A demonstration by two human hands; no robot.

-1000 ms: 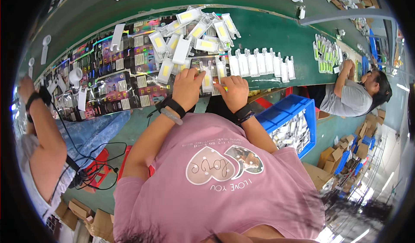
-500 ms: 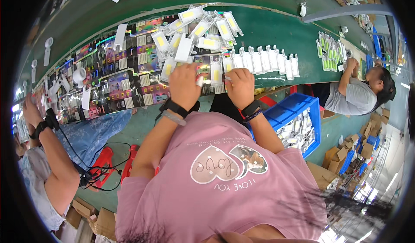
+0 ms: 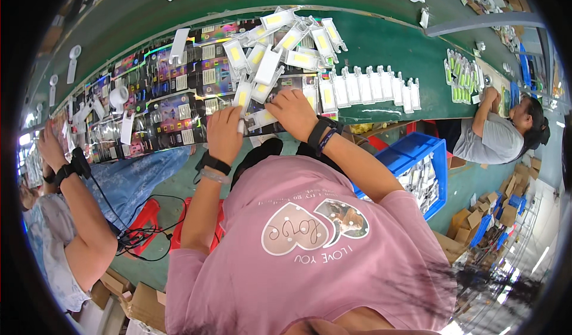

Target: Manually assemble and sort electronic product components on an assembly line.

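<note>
Between my hands, near the front edge of the bench, lies a clear-and-white LED light panel (image 3: 260, 119) with a yellow strip. My left hand (image 3: 224, 137) is closed at its left end, a white covering on the thumb. My right hand (image 3: 293, 114) has its fingers closed on the right end, partly hiding it. Just beyond my hands is a loose pile of similar panels (image 3: 302, 60), some showing yellow strips, one turned white side up. A row of panels (image 3: 369, 86) stands side by side to the right of my right hand.
Printed, shiny packaging sheets (image 3: 179, 100) cover the bench at left. A blue crate (image 3: 438, 174) of white parts stands below at right. One co-worker's arm (image 3: 83, 207) is at left, and another person (image 3: 497, 126) sits at right near green-and-white pieces (image 3: 462, 79).
Both my hands have moved left, away from the row's left end. A panel now lies between them, and my left hand is lower. The view has shifted slightly.
</note>
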